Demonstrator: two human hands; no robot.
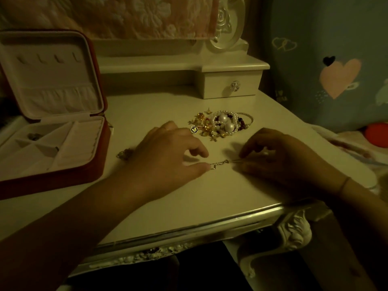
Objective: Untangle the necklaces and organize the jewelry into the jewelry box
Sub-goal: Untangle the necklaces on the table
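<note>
Near the dressing table's (189, 208) front edge, on bare tabletop, left hand (168, 152) and right hand (279, 158) each pinch one end of a thin chain (220, 163); jewelry pile (222, 124) behind, open jewelry box (52, 173) left.

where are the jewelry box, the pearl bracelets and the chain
jewelry box (52, 180): head view, red front wall
pearl bracelets (229, 127): head view, a large pearl
chain (218, 164): head view, middle links

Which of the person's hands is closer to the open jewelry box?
Left. The left hand is just to the right of the jewelry box; the right hand is farther right, beyond the thin chain stretched between the two hands.
</note>
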